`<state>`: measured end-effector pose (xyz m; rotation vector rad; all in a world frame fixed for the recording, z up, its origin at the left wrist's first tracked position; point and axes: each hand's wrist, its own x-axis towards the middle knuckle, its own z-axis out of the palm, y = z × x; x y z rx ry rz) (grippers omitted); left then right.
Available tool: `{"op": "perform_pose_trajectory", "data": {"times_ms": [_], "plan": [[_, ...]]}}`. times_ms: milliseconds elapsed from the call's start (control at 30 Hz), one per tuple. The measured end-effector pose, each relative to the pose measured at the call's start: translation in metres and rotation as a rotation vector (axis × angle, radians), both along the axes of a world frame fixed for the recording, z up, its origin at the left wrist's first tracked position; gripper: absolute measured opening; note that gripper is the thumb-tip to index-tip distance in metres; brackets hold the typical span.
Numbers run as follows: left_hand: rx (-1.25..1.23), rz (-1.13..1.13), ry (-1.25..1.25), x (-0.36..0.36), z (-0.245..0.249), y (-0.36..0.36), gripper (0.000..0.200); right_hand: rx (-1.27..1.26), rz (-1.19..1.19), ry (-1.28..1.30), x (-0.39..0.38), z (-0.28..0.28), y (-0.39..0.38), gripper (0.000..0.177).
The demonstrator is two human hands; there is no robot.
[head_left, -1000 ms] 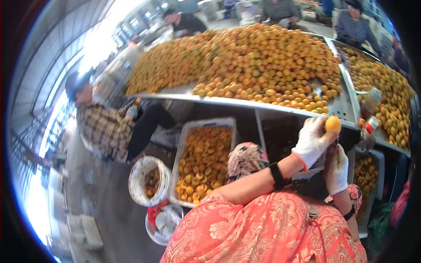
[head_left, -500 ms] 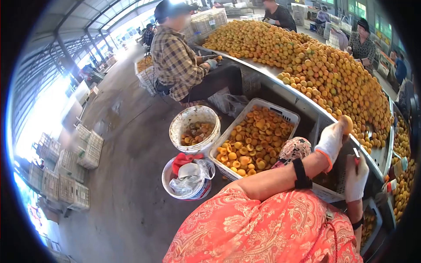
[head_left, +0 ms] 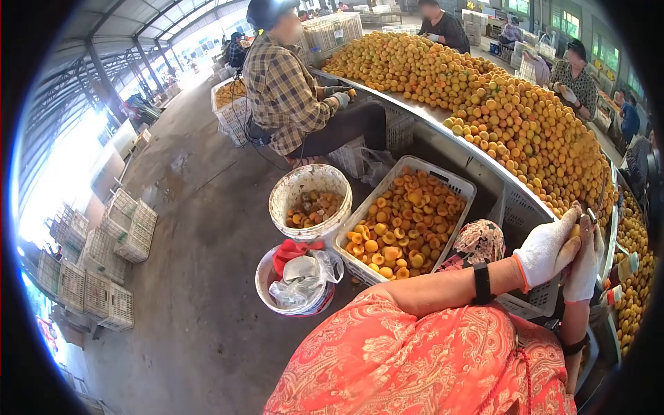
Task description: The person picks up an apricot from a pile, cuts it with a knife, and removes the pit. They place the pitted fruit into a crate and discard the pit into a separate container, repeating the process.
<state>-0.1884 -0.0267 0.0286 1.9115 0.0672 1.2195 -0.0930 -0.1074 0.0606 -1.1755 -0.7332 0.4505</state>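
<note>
My left hand (head_left: pixel 548 250), in a white glove, is closed around an apricot (head_left: pixel 575 231) that shows only in part. Against it, my right hand (head_left: pixel 584 268), also gloved, grips a small knife (head_left: pixel 591 216); the fingers hide its handle. Both hands are beside the metal rim (head_left: pixel 515 185) of a table heaped with apricots (head_left: pixel 512 104). A white crate (head_left: pixel 346 257) to the left of my knee holds halved apricots (head_left: pixel 404 221).
A stained bucket (head_left: pixel 278 181) with fruit scraps stands left of the crate. Nearer is another bucket (head_left: pixel 261 280) with a red cloth and plastic bag. A co-worker (head_left: pixel 287 90) in a checked shirt sits at the table's edge. Stacked crates (head_left: pixel 111 304) stand far left.
My left hand has come down and right with the apricot, and my right hand has moved up with the knife. The hands now meet. The view has shifted slightly.
</note>
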Motion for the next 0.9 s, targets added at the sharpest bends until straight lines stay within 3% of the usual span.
{"op": "perform_pose_trajectory", "data": {"times_ms": [67, 167, 233, 300, 367, 467, 567, 667, 800, 867, 900], "plan": [[-0.255, -0.103, 0.059, 0.005, 0.004, -0.005, 0.047, 0.013, -0.036, -0.068, 0.013, -0.010, 0.006, 0.032], [-0.364, -0.108, -0.040, 0.017, 0.000, -0.009, 0.040, -0.060, -0.151, -0.263, 0.024, -0.012, 0.007, 0.030], [-0.295, -0.039, -0.051, 0.018, -0.001, -0.009, 0.034, -0.044, -0.185, -0.310, 0.025, -0.012, 0.006, 0.028], [-0.240, 0.098, 0.097, 0.004, 0.014, -0.009, 0.030, 0.025, -0.317, -0.269, 0.011, -0.008, 0.008, 0.027], [-0.215, 0.067, 0.193, 0.015, 0.006, -0.007, 0.034, -0.155, -0.281, -0.301, 0.036, -0.017, -0.008, 0.026], [-0.286, -0.020, 0.192, 0.031, -0.007, -0.010, 0.036, -0.197, -0.294, -0.268, 0.021, -0.006, -0.011, 0.027], [-0.257, 0.006, 0.018, 0.044, -0.022, -0.013, 0.036, -0.156, -0.317, -0.425, 0.028, -0.013, -0.010, 0.027], [-0.474, -0.203, 0.198, 0.044, -0.021, -0.008, 0.037, -0.210, -0.335, -0.382, 0.040, -0.023, -0.008, 0.026], [-0.418, -0.136, 0.086, 0.066, -0.041, -0.010, 0.052, -0.284, -0.442, -0.510, 0.033, -0.020, 0.008, 0.023], [-1.076, -0.505, -0.051, 0.063, -0.030, -0.014, 0.056, -0.360, -0.481, -0.609, 0.029, -0.016, 0.010, 0.022], [-1.074, -0.513, -0.042, 0.066, -0.029, -0.014, 0.056, -0.430, -0.512, -0.707, 0.026, -0.014, 0.011, 0.021]]}}
